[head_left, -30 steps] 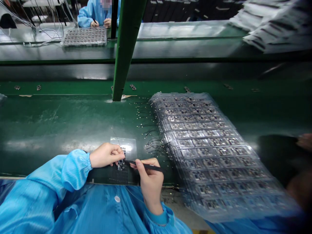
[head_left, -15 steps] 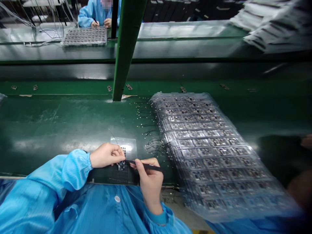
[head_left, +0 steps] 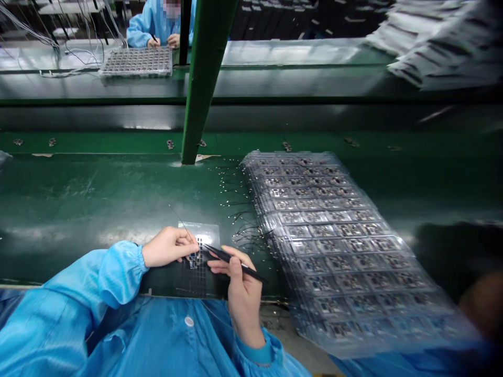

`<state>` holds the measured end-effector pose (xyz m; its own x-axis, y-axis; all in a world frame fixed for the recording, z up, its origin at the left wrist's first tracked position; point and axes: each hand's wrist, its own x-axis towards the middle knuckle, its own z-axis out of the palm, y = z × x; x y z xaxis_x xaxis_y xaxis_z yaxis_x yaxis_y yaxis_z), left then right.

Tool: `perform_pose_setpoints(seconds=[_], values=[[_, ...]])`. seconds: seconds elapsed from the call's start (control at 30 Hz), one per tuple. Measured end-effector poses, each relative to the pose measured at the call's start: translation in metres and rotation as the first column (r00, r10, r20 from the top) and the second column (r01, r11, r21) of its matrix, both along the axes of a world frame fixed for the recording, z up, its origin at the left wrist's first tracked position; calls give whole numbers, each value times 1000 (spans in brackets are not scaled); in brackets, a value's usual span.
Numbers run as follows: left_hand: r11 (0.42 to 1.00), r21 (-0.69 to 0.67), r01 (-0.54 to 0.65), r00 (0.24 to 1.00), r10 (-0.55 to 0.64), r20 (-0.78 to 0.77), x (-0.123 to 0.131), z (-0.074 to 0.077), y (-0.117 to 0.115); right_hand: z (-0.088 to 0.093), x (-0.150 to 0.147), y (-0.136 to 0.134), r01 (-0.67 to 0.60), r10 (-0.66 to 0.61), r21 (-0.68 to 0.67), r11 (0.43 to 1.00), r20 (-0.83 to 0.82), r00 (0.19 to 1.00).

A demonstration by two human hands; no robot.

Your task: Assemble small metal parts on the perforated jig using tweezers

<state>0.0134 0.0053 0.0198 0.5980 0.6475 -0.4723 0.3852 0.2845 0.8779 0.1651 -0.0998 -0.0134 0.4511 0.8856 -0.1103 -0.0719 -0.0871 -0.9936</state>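
My left hand (head_left: 171,246) is closed in a pinch at a small circuit board (head_left: 193,261), whose lower part shows under the fingertips. A thin dark wire (head_left: 178,217) sticks up and to the left from those fingers. Black tweezers (head_left: 223,255) are gripped in my right hand (head_left: 239,283), their tips pointing left, close to the left fingertips. Beneath the board lies a clear sheet with a grid of small dark pieces (head_left: 212,233). The fingers hide the upper part of the board.
A tall stack of clear trays of circuit boards (head_left: 334,230) stands to the right. Several loose wires (head_left: 239,214) lie beside it. Small parts (head_left: 170,144) sit along the green belt behind a green post (head_left: 204,78). Across the line, a co-worker (head_left: 157,26) works at another tray (head_left: 137,62).
The tweezers have drawn slightly away from the left fingertips and tilted more steeply. My left hand has shifted a little left and up. Parts on the belt have moved left.
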Motion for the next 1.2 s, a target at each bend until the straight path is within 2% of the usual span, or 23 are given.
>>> perform_pose_setpoints(seconds=[0.07,0.2,0.4,0.53,0.63,0.73,0.87,1.07,1.2], values=[[1000,3,-9,1000,9,12,0,1,0,3,-2,3,-88,87,-14,996,-23,996],[998,65,-8,1000,8,2,-2,0,-1,10,-8,11,-212,212,-14,977,38,976],[967,254,28,999,-20,-37,-6,-3,-5,13,-12,19,-206,202,-69,976,-65,977],[903,428,36,999,-17,-48,-6,-1,-8,14,-15,20,-203,200,-48,978,-64,978],[866,498,38,999,-23,-37,-6,0,-9,14,-20,21,-195,194,-37,980,-27,981],[866,499,38,999,-21,-39,-5,-1,-10,12,-26,22,-143,144,-32,989,27,989],[908,417,45,998,-24,-55,-6,-2,-9,10,-26,23,-100,100,-17,995,2,995],[949,315,17,1000,-24,16,-7,-1,-7,11,-15,22,-194,190,-10,981,-167,968],[940,340,18,999,-27,22,-7,-1,-8,8,-15,22,-195,188,-17,981,-184,965]])
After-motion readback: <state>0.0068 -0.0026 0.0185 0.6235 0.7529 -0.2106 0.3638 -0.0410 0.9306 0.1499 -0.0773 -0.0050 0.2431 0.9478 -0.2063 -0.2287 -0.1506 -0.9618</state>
